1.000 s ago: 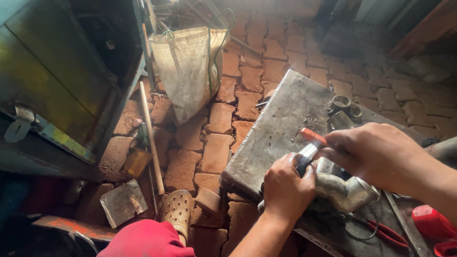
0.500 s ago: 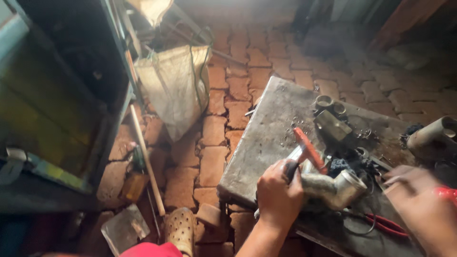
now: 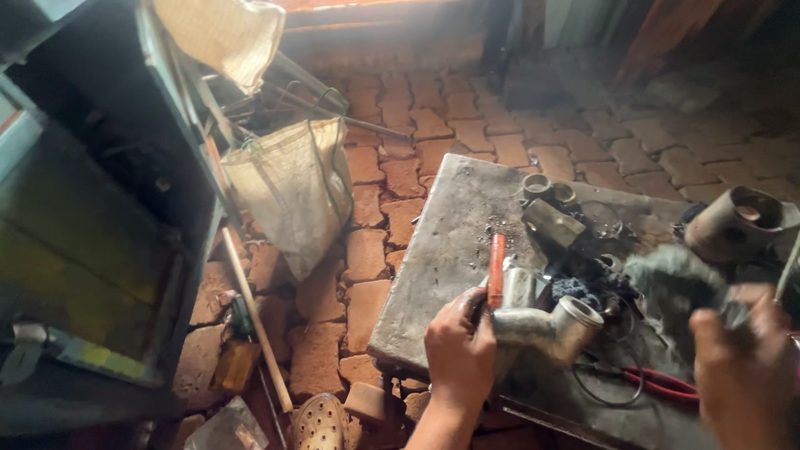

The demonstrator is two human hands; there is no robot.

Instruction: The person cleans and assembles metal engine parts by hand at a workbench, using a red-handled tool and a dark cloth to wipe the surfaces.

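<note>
A: Hands first. What did the left hand [image 3: 458, 354] have?

B: It was closed around one end of a grey metal pipe elbow [image 3: 546, 327], which lay near the front edge of the desk [image 3: 442, 250]. The elbow's open round mouth faced up and to the right. A tool with a red handle [image 3: 497, 271] stood up just above the fingers, touching or nearly touching the elbow; whether the hand gripped that tool as well could not be told.

A: And the right hand [image 3: 746, 375]?

B: It was blurred at the right edge of the view, raised over the desk, fingers curled around a grey rag [image 3: 671, 279]. The rag hung between that hand and the elbow.

A: What else sat on the desk?

B: Two small metal rings [image 3: 547, 188] near the far edge, with a blocky metal fitting [image 3: 552, 223] just in front of them. A rusty cylinder [image 3: 737, 221] lay on its side at the far right. Red-handled pliers [image 3: 658, 385] rested near the front right corner, beside a loop of thin black wire [image 3: 604, 392]. A dark blue cloth [image 3: 577, 290] was tucked behind the elbow.

A: And around the desk?

B: A brick floor [image 3: 400, 175]. A pale woven sack [image 3: 292, 187] leaned against a dark metal cabinet [image 3: 92, 225] on the left, a wooden stick [image 3: 254, 321] slanted across the bricks below it, and a perforated sandal [image 3: 321, 423] showed at the bottom edge.
</note>
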